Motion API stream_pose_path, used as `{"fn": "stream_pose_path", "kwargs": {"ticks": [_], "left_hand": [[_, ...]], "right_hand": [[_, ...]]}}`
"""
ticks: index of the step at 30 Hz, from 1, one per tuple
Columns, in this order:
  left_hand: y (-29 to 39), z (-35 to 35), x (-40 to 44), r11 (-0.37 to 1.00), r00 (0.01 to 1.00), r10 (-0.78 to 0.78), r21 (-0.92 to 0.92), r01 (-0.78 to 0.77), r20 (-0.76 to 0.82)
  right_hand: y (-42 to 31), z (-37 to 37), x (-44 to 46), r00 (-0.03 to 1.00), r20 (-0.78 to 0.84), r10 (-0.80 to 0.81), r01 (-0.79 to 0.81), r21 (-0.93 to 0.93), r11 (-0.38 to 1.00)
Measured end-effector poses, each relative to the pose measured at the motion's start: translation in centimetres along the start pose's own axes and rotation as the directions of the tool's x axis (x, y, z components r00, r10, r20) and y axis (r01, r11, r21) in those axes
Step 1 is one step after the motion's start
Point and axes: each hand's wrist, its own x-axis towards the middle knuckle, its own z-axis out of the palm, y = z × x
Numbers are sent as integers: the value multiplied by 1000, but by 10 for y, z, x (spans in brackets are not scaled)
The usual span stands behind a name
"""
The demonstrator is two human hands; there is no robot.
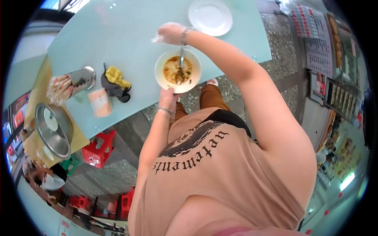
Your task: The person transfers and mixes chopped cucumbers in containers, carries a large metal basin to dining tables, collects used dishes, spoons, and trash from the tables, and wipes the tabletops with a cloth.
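A white bowl (pixel 158 74) sits at the table's near edge with reddish-brown broth and pale food in it. A metal spoon (pixel 181 59) leans in it, handle toward the far side. My left hand (pixel 168 100), in a thin clear glove, is closed on the bowl's near rim. Beyond the bowl, my right hand (pixel 171 34), also in a clear glove, hovers with fingers curled; what they hold, if anything, is hidden. The spoon's handle end lies just under the right wrist. A white plate (pixel 210 17) lies farther off, past the right wrist.
On the pale glass-topped table (pixel 126 43) to the left are a holder of wrapped chopsticks (pixel 71 84), a tissue pack (pixel 100 102) and a yellow-and-black cloth item (pixel 115 80). A steel basin (pixel 54 130) stands on a yellow surface. A red stool (pixel 99 148) stands below.
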Motion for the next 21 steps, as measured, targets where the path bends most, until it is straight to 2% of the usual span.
{"fn": "stream_pose_path", "kwargs": {"ticks": [1,3,5,7,8,9,10,13,15,16,17,18,20,21], "left_hand": [[-6,-3,2,1000,1000,9,-7,-9,-23],[-10,1,-10,999,996,45,1,-45,-76],[-7,-6,-25,997,994,69,32,-67,-90],[-18,24,-42,995,988,104,4,-104,-117],[-38,65,-45,996,984,93,11,-93,-152],[-64,127,-44,993,980,115,-10,-118,-163],[-87,200,-42,996,982,90,-5,-92,-168],[-188,446,-16,991,971,120,-35,-130,-207],[-250,585,1,960,944,216,-120,-251,-248],[-266,628,13,960,943,218,-116,-253,-252],[-270,648,26,961,956,209,-140,-240,-205],[-274,650,31,956,965,202,-180,-232,-169],[-285,649,35,958,966,190,-183,-222,-177],[-290,653,37,969,967,181,-136,-207,-182]], "right_hand": [[20,-5,-26,983,-181,38,-16,125,992],[45,-19,-103,938,-242,249,-143,387,911],[71,-21,-162,898,-293,328,-211,367,906],[126,-16,-225,883,-316,349,-217,385,897],[171,-27,-270,884,-315,346,-212,389,897],[226,-43,-324,884,-280,375,-212,475,854],[292,-60,-380,884,-242,400,-211,557,803],[514,-94,-543,904,-289,316,-121,536,835],[638,-125,-625,914,-270,302,-95,581,809],[677,-136,-650,924,-253,289,-74,620,781],[691,-150,-664,917,-290,273,-94,510,855],[695,-150,-665,926,-280,255,-85,502,861],[709,-145,-663,912,-185,366,-234,498,835],[721,-137,-658,860,-189,474,-288,585,758]]}}
